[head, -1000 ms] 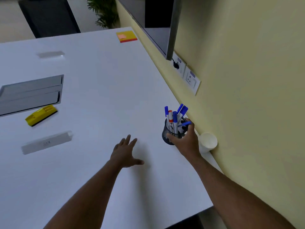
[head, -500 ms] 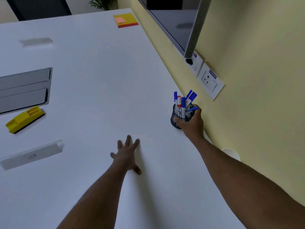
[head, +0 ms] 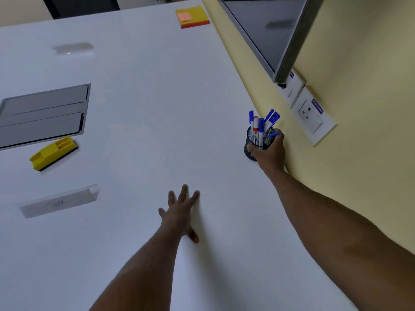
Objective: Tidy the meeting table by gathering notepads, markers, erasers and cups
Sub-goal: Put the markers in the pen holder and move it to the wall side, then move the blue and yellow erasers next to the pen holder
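Note:
A black mesh marker holder (head: 251, 146) stands by the table's right edge, close to the yellow wall, with several blue-capped markers (head: 261, 126) and one red-banded marker upright in it. My right hand (head: 268, 153) is wrapped around the holder from the near side. My left hand (head: 179, 213) lies flat on the white table (head: 146, 108) with fingers spread, holding nothing. A yellow eraser (head: 54, 153) lies at the left. A yellow sticky-note pad (head: 193, 16) with a pink note on top sits at the far right corner.
A grey cable hatch (head: 42, 113) is set into the table at the left. A clear name plate (head: 59, 202) lies near the eraser, another (head: 73, 47) at the far left. Wall sockets (head: 311, 115) and a screen's edge (head: 289, 46) flank the right side.
My right hand has slid the marker holder away from me along the wall. The white paper cup seen beside it earlier is out of view. My left hand stays flat on the table.

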{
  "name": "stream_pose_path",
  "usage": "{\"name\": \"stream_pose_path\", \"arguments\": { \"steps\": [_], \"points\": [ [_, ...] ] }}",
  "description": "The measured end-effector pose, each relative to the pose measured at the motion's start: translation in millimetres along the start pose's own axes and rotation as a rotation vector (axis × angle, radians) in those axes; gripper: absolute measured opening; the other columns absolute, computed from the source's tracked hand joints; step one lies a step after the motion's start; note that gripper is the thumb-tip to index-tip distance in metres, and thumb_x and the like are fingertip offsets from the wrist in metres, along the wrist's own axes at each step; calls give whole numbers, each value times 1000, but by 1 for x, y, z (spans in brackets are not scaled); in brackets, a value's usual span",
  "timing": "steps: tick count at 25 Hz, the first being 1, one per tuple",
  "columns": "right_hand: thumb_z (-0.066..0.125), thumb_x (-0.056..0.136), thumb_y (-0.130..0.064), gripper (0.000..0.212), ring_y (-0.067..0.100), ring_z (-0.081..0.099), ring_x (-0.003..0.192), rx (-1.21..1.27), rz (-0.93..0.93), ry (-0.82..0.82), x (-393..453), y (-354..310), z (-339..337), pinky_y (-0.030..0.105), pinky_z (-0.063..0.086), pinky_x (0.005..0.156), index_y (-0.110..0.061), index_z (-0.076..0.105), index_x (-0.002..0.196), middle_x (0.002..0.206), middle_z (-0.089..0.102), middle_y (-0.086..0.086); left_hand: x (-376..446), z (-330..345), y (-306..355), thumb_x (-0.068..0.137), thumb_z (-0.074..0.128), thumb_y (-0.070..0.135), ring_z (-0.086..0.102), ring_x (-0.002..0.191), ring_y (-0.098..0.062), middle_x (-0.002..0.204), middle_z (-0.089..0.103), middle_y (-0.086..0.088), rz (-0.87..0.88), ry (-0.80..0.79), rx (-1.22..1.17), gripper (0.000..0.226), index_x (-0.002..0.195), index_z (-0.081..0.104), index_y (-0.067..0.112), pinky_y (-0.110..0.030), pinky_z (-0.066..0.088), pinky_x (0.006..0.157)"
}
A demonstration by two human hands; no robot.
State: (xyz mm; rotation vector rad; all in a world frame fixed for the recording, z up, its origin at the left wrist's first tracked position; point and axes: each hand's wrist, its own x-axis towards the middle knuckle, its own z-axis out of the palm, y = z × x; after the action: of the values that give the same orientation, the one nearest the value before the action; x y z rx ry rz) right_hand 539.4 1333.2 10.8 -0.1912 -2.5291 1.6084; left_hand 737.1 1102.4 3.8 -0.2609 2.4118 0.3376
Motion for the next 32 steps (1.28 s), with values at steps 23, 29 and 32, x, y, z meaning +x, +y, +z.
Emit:
{"name": "stream_pose_path", "arguments": {
  "steps": [23, 29, 32],
  "points": [
    [64, 85, -50, 70, 26, 46, 127, -187, 37, -146, -106, -11, 11, 43, 43, 102, -13, 39, 139, 141, 49, 10, -19, 2, -1, 56, 90, 45, -12, 148, -27, 161, -19, 6, -61, 81, -82, 136, 153, -5, 36, -64, 29, 108],
    [53, 90, -55, 43, 16, 51, 116, -255, -237, -572, -133, -49, 37, 30, 42, 91, -21, 60, 116, 119, 63, -7, -60, -16, -33, 88, 63, 46, 1, 150, -24, 163, 3, -3, -128, 369, -137, 88, 154, 11, 20, -54, 27, 113],
    [52, 90, -56, 40, 14, 53, 108, -260, -318, -659, -142, -71, 64, 27, 39, 83, -24, 60, 112, 115, 64, -9, -81, -37, -65, 90, 60, 43, 16, 147, -24, 159, 25, -7, -178, 559, -188, 74, 150, 27, 14, -45, 29, 114]
  ]
}}
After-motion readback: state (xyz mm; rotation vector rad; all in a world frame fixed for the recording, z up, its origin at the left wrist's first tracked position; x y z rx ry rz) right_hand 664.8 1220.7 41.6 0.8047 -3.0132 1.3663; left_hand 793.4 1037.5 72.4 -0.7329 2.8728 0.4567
